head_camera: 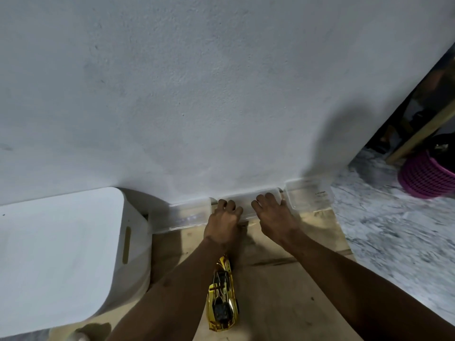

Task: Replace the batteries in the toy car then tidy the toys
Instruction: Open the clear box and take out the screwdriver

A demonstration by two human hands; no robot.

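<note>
My left hand (225, 219) and right hand (274, 216) grip the far clear box (246, 200); tidying, I reckon: next, draw it nearer.

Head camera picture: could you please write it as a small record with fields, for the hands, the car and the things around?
left hand: grips the middle clear box at the wall
right hand: grips the same box
toy car: gold, lies on the wooden board between the forearms, untouched
side boxes: one clear box on each side of the middle one
white container: left of the board
purple basket: on the floor, far right
</note>
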